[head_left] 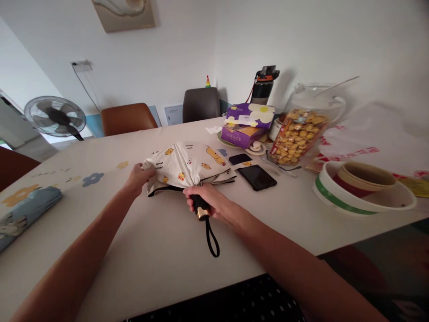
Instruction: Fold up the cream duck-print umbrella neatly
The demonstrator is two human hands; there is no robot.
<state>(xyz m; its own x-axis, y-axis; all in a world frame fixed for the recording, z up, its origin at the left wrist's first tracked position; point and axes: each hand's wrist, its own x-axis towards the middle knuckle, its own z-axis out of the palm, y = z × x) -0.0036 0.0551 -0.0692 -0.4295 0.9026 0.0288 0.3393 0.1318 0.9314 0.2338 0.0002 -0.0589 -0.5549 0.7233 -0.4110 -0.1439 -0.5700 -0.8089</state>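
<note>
A cream folding umbrella (187,167) with small yellow cartoon prints lies collapsed on the table (161,241), its canopy loose and spread. My right hand (209,199) grips its black handle, whose gold end and black wrist loop (212,237) stick out toward me. My left hand (139,178) pinches the canopy fabric at the umbrella's left edge.
A black phone (256,177) lies just right of the umbrella. Behind it stand a purple box (241,134), a snack jar (296,136) and a dark bottle (263,87). Stacked bowls (363,188) sit at right, a blue folded umbrella (25,214) at left. Chairs and a fan (55,116) stand beyond.
</note>
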